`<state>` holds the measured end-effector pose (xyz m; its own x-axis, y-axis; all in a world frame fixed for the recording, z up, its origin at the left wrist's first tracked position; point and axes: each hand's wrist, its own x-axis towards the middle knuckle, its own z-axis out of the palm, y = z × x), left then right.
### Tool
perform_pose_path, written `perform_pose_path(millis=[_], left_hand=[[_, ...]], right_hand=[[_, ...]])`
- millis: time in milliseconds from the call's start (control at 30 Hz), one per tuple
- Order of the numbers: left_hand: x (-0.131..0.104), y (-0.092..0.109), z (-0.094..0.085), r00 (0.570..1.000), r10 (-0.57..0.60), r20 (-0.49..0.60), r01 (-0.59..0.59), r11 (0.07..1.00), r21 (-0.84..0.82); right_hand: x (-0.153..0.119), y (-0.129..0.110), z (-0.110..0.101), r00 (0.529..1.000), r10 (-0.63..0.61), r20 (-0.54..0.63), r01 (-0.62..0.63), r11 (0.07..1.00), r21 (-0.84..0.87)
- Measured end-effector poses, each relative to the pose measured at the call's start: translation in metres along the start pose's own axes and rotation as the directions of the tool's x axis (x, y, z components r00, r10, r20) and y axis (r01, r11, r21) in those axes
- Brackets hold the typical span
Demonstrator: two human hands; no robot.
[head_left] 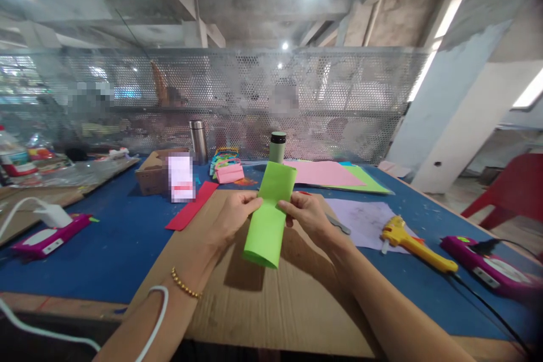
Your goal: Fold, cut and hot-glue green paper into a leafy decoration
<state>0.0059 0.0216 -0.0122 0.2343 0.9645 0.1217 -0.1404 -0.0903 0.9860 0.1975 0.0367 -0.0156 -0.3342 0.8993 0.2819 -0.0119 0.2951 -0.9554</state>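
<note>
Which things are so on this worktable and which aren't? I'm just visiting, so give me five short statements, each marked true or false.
1. The left hand and right hand both hold the green piece. True.
2. The yellow glue gun is in the right hand. False: the yellow glue gun lies off to the right of that hand, partly over a lavender sheet.
3. A brown cardboard sheet lies beneath the hands. True.
4. The red strip lies to the right of the green piece. False: the red strip lies to its left.
5. The metal flask stands upright. True.
</note>
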Motion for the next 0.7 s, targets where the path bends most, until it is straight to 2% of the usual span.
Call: perform_pose_path(millis=[133,400,500,600,700], left_hand=[[-0.003,0.006,0.000,0.999,0.034,0.021,-0.033,0.999,-0.009],[-0.003,0.007,-0.002,0.998,0.044,-0.033,-0.043,0.998,0.046],[0.000,0.003,-0.005,0.987,0.132,-0.096,-0.120,0.984,0.129],[0.001,-0.001,-0.006,0.943,0.282,-0.174,-0.225,0.930,0.290],[0.001,-0.003,-0.004,0.918,0.366,-0.155,-0.291,0.884,0.365]], right_hand=[[-0.002,-0.001,0.002,1.000,-0.007,-0.025,0.007,1.000,0.011],[-0.004,-0.003,0.003,0.999,-0.024,-0.033,0.024,0.999,0.022],[-0.004,-0.004,0.003,1.000,-0.014,0.010,0.013,0.999,0.032],[-0.005,-0.004,0.003,0.999,0.005,0.034,-0.007,0.998,0.055],[-0.004,-0.002,0.003,1.000,0.001,-0.024,0.002,0.996,0.084]])
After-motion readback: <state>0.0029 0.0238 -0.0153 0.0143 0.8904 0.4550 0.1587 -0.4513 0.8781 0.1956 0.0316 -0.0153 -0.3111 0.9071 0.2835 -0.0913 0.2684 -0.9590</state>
